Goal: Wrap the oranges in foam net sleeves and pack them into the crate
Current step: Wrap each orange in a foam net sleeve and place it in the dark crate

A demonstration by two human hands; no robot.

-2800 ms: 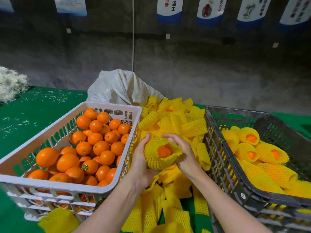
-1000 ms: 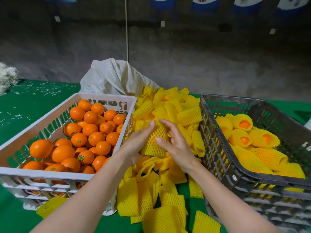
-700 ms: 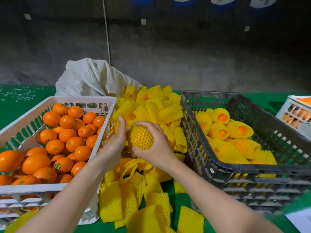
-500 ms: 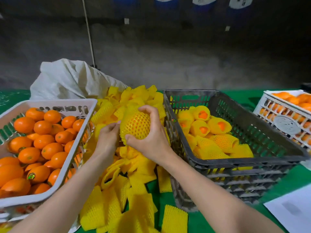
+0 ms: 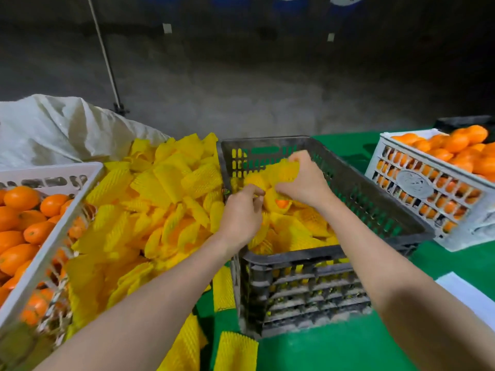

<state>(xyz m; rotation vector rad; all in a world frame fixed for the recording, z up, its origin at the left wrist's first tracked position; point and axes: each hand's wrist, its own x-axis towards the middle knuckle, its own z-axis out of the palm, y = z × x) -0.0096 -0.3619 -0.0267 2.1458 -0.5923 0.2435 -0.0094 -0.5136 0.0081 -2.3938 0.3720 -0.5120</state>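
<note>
My right hand grips a wrapped orange in its yellow foam net sleeve, low over the far left part of the black crate. My left hand is beside it, fingers curled, pinching the sleeve's lower end. Beneath both hands, several wrapped oranges lie in the crate, one showing orange skin at its open end. Loose oranges fill the white crate at the left. A pile of empty yellow sleeves lies between the two crates.
A white sack slumps behind the sleeve pile. A second white crate full of oranges stands at the right on the green table. A white sheet of paper lies at the right edge. Stray sleeves lie in front of the black crate.
Both hands carried the wrapped orange from over the sleeve pile rightward into the black crate. The view swung right, bringing the second white crate into sight.
</note>
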